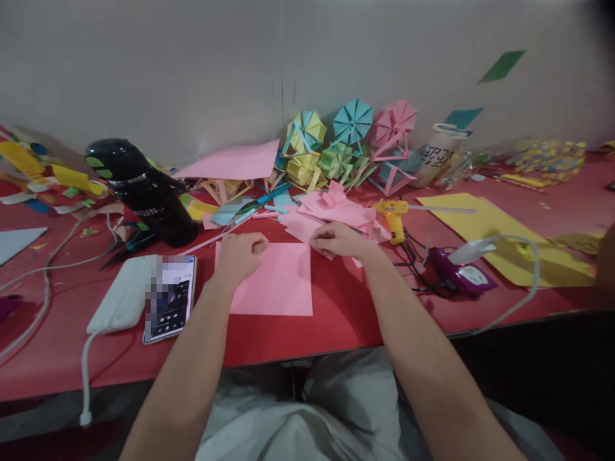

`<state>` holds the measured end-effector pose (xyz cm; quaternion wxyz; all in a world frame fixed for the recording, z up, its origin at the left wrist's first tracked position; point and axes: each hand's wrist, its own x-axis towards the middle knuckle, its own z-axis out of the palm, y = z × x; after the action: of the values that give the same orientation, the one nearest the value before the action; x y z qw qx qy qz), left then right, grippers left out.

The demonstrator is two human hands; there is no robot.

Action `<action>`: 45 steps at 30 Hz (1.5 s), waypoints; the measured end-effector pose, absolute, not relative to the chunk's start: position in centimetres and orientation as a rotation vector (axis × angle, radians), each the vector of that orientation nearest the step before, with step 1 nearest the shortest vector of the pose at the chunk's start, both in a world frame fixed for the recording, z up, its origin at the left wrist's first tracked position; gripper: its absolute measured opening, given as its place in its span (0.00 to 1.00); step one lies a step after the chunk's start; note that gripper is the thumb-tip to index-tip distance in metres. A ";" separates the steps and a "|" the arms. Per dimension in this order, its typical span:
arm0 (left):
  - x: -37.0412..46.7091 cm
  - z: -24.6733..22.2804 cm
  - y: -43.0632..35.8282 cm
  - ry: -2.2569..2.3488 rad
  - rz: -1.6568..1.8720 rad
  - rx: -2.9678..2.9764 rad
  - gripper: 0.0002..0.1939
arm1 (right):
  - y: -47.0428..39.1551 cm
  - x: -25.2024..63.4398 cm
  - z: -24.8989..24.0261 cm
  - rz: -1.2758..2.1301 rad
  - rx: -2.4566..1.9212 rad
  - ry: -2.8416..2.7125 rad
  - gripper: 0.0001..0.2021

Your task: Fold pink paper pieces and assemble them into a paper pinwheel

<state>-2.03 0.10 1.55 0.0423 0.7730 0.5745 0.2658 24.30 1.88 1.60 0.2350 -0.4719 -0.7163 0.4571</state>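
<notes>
A square sheet of pink paper [283, 282] lies flat on the red table in front of me. My left hand [241, 256] rests over its upper left part, fingers curled in. Beside the sheet's upper right corner is my right hand [339, 242], its fingers bent and drawn together near the corner. Whether either hand pinches the paper or anything small is hidden. Just beyond the right hand is a pile of pink paper pieces [336, 208]. A yellow hot glue gun [394, 221] with a glue stick in it lies to the right of that pile.
Folded paper wheels on stands, including a blue one [353, 123], line the wall. A black bottle [148, 198], a power bank [122, 294] and a phone [173, 298] are left. At right are a purple power socket [461, 272], cables and yellow card [509, 240].
</notes>
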 end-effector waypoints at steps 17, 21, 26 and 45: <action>-0.1 2.1 -0.5 1.405 0.944 2.259 0.08 | 1.2 21.2 1.6 0.947 -1.022 -1.982 0.12; 1.2 2.3 -0.7 1.303 1.025 2.172 0.06 | 0.9 20.7 1.7 0.938 -0.993 -1.985 0.13; 1.4 2.4 -0.9 1.385 1.010 2.097 0.05 | 0.5 20.3 1.8 0.807 -0.995 -2.034 0.13; -1.0 2.4 -0.3 1.717 0.815 2.024 0.05 | 1.4 22.6 1.5 0.668 -1.063 -1.941 0.12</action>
<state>-0.96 -0.30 2.39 0.1815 0.7170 0.6080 0.2886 22.57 1.42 1.48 0.4033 -0.4208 -0.7683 0.2646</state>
